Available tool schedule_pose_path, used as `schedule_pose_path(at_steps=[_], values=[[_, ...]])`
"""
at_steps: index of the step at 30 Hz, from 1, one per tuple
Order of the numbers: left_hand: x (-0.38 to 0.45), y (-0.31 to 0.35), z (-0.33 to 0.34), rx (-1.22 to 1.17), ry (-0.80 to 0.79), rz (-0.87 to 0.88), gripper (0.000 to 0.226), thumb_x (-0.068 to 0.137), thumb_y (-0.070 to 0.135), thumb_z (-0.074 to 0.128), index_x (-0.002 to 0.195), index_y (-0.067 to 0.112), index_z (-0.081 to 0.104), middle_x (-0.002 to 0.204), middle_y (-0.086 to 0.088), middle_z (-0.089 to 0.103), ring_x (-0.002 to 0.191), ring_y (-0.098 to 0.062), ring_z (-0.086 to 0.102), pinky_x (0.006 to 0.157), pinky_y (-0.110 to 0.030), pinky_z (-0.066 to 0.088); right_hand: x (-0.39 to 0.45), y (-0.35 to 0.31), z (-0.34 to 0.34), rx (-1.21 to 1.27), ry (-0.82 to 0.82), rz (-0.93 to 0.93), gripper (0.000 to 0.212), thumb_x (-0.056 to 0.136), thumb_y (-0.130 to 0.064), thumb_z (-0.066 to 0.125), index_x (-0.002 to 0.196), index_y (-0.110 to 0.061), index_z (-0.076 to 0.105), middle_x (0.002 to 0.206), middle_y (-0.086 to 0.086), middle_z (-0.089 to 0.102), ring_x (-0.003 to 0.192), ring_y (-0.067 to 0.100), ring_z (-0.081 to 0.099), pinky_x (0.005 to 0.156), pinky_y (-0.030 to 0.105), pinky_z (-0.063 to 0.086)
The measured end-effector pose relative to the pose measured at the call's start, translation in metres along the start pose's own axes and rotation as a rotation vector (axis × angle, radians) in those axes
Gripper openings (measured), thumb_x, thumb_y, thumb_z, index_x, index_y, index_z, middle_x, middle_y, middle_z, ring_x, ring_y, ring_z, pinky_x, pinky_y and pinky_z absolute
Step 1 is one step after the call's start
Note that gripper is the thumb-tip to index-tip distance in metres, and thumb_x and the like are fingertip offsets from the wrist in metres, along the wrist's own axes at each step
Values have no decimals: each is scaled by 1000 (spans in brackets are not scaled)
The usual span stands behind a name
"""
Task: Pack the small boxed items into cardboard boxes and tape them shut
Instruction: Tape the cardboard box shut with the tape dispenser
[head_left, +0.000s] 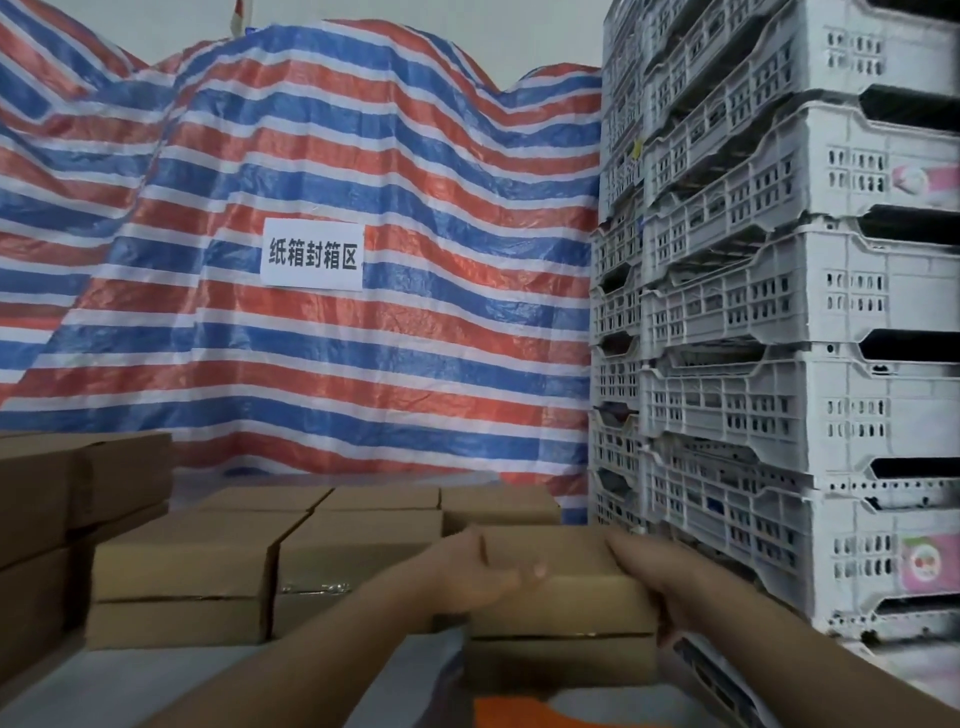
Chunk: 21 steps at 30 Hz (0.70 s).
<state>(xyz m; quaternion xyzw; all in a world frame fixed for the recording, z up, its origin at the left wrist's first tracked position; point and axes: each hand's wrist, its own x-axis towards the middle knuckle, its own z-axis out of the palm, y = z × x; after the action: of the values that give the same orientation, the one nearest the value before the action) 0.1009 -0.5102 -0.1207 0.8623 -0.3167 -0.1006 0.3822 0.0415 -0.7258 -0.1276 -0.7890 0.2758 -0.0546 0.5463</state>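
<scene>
Both hands grip one flat cardboard box by its ends, left hand, right hand, atop another box at the desk's right edge, beside stacked crates.

tarp: red-blue-white stripes | cardboard boxes: brown | crates: pale grey | sign: white, black characters

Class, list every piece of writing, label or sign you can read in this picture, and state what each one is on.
"纸箱封箱区": black characters on the white paper sign fixed to the striped tarpaulin.
Pink stickers on the grey plastic crates: too blurred to read.
Cardboard boxes, including the box both hands grip: no readable print.
</scene>
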Motion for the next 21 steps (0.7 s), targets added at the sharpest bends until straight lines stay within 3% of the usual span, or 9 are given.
schedule_pose_path(at_steps=[2,5,7,9,11,13,15,18,21], values=[[5,2,2,320,149,-17,65,81,73,55,123,23,59,103,14,56,90,-7,55,74,-20,46,7,4,-2,45,-32,-53,40,97,-53,51,111,-20,67,81,11,74,76,29,70,53,34,56],[11,1,7,650,285,76,57,88,71,44,94,20,69,91,3,67,85,-11,61,83,-33,53,16,15,-4,64,-116,-221,33,91,-56,64,109,-29,66,86,4,78,79,23,75,58,32,58],[17,-5,8,763,322,135,56,93,67,37,85,20,67,96,1,67,101,-12,59,95,-35,48,17,23,-2,2,-146,-347,37,77,-55,79,100,-34,59,91,-8,75,81,9,73,62,22,57],[25,-14,5,813,310,116,55,96,65,31,91,22,65,122,-2,63,132,-18,41,113,-41,31,21,25,0,-77,-127,-453,47,74,-43,85,101,-35,49,101,-18,62,84,-6,64,61,7,49],[33,-21,5,814,289,78,57,98,63,26,110,23,65,139,-5,53,144,-23,25,119,-45,20,27,23,2,-212,-85,-520,60,77,-34,85,118,-33,41,108,-18,55,91,-6,59,65,4,46],[44,-28,6,856,301,52,59,99,62,24,125,22,58,145,-7,49,146,-27,22,119,-45,16,36,19,6,-361,18,-583,66,81,-37,82,132,-25,43,118,-9,60,103,8,61,83,16,50],[53,-31,7,953,302,13,65,97,64,23,137,19,48,149,-11,43,145,-30,22,119,-47,13,47,14,14,-472,129,-612,69,83,-42,78,138,-20,43,127,0,62,111,17,60,92,28,49],[61,-30,4,1033,285,-65,72,95,68,26,145,17,39,151,-13,39,143,-33,26,118,-50,17,59,13,25,-533,187,-602,74,85,-50,73,144,-23,37,131,-1,60,107,14,56,86,25,42],[63,-32,5,1012,295,-73,68,95,67,28,141,19,41,146,-11,45,136,-31,36,114,-47,27,71,15,28,-523,194,-608,73,86,-52,71,144,-26,35,126,-2,58,99,11,49,82,24,37]])
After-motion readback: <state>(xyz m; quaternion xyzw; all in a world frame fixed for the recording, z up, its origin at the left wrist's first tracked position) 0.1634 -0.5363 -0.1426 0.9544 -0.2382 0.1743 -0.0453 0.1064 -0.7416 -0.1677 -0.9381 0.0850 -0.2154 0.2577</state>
